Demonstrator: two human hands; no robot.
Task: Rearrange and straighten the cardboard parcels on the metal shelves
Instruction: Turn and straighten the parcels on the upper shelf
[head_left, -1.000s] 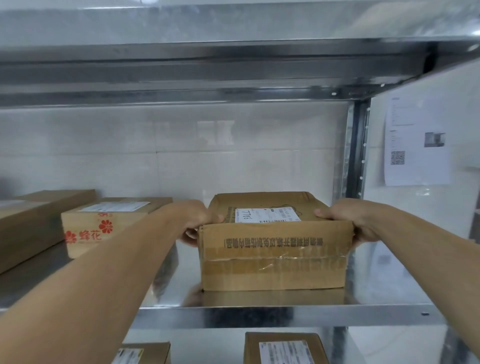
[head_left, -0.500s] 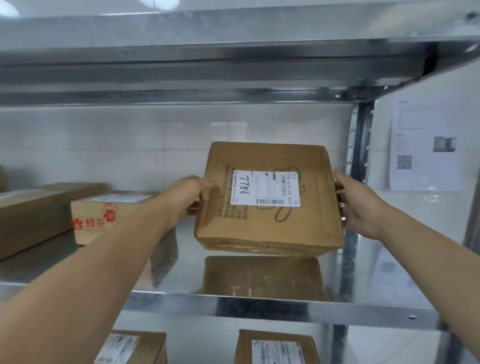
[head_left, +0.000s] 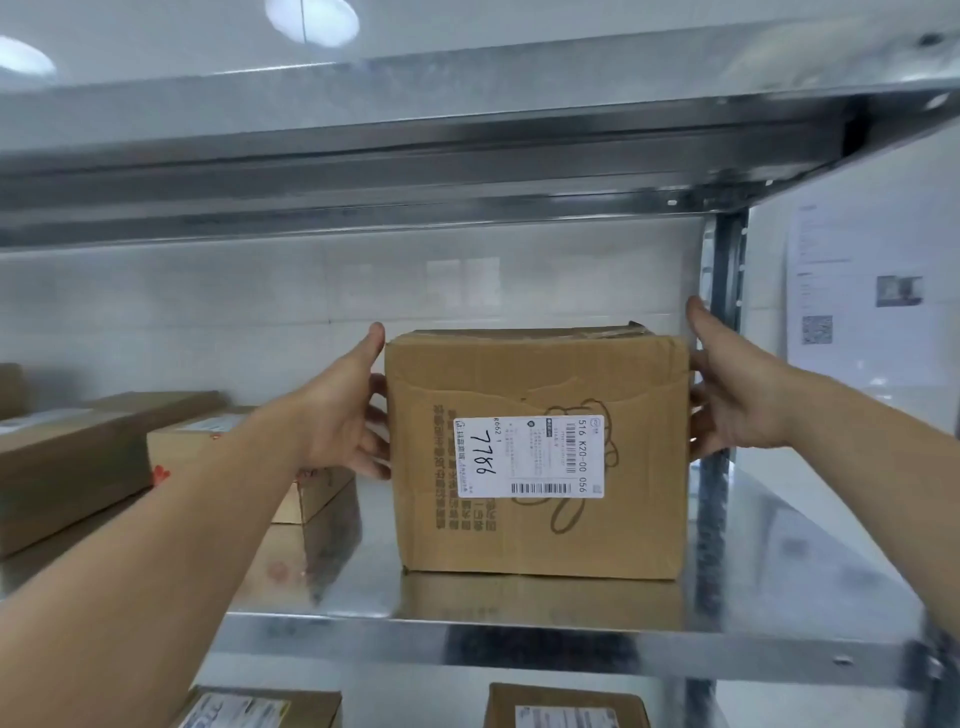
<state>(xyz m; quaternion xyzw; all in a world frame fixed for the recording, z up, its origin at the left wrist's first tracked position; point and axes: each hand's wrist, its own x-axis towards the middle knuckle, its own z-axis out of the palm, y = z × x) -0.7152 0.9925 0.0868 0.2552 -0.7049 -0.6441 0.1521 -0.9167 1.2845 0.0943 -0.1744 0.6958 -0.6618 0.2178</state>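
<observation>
A labelled box (head_left: 566, 706) shows on the tier below the glossy metal shelf (head_left: 519, 649). On that shelf the cardboard parcel (head_left: 535, 530) stands on edge, label outward, pressed between the left hand (head_left: 345, 410) and right hand (head_left: 732, 395). Fingers lie flat on its sides, though the right's are partly hidden. Flat boxes (head_left: 67, 457) lie to the left. Behind is a white tiled wall (head_left: 260, 312), with a printed notice (head_left: 857, 291) at right.

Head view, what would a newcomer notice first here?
A cardboard parcel stands on the metal shelf, its white label marked 7786 turned sideways towards the camera. The left hand and right hand press against its two sides. More parcels lie further left.
</observation>
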